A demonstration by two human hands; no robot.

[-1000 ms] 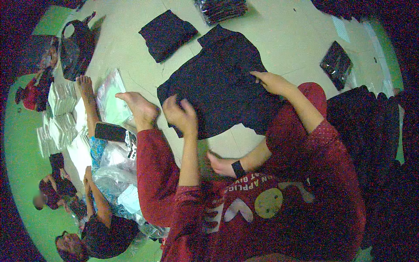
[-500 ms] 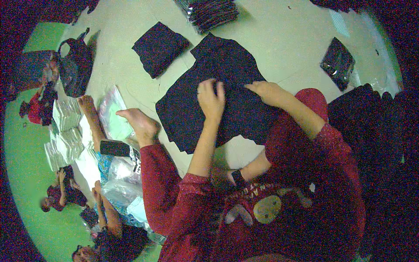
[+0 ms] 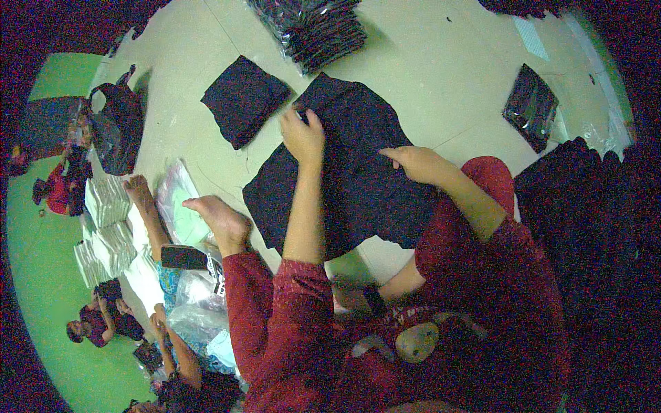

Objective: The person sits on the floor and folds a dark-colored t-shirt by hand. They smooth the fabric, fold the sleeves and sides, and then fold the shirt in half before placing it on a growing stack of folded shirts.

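A black cloth garment (image 3: 351,199) is spread on the floor in front of my crossed legs, its outline uneven. At its upper left edge my left hand (image 3: 303,136) has bent fingers closed on the cloth, the thumb to the right. My right hand (image 3: 417,164) rests over the garment's right part, forefinger forward and the other fingers curled in, pinching the fabric. Just beyond my left hand lies a folded black garment (image 3: 242,102), apart from the spread one.
Farther off stands a stack of packed black garments (image 3: 320,34). A bagged black garment (image 3: 530,107) lies at right, near a dark cloth pile (image 3: 575,199). On the left are a phone (image 3: 184,257), clear plastic bags (image 3: 200,303), white stacks (image 3: 107,203), a black bag (image 3: 117,127) and other people.
My left hand has moved up and left from the garment's middle to its edge. My right hand has shifted slightly down and left. The garment's upper left part has changed shape.
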